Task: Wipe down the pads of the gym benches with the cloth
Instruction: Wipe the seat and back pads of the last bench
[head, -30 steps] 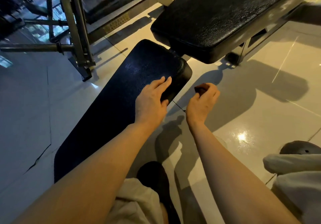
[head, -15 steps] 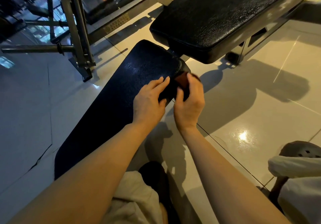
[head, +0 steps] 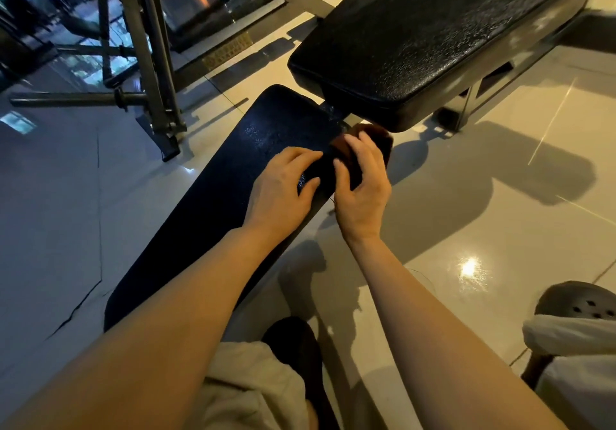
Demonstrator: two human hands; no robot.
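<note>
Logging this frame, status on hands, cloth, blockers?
Left hand flat on long pad. Right hand grips brown cloth at pad's far corner. Nothing in the way.

Dim warm light, glare spot on glossy floor (head: pixel 468 268), hard arm shadows, wide-angle bending at edges, slight softness

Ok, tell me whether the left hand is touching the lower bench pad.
Touching. The head view shows the left hand resting flat on the lower bench pad, fingers spread on its surface, no gap.

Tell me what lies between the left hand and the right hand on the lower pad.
In the head view, only a narrow strip of the lower pad shows between the left hand and the right hand, which holds the cloth.
</note>
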